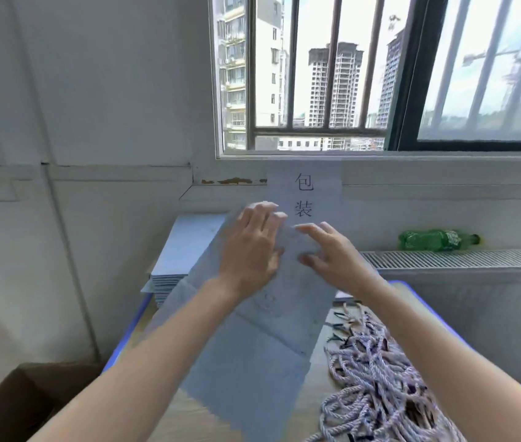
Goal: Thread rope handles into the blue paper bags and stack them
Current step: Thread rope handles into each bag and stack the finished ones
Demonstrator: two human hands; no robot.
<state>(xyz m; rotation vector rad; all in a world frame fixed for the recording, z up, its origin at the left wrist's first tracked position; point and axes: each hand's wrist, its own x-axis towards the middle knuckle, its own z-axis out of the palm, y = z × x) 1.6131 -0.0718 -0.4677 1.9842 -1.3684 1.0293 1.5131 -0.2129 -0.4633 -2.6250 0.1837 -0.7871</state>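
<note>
we see the left hand (249, 247) lying flat, fingers straight, on a blue paper bag (259, 339) raised over the table (313, 406). the right hand (332, 253) touches the bag's top with loose open fingers. rope handles (377, 378) lie piled at the right. more bags (185, 247) sit stacked behind.

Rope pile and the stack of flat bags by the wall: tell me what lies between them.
In the head view, the blue paper bag under both hands lies between the rope pile and the flat stack.
</note>
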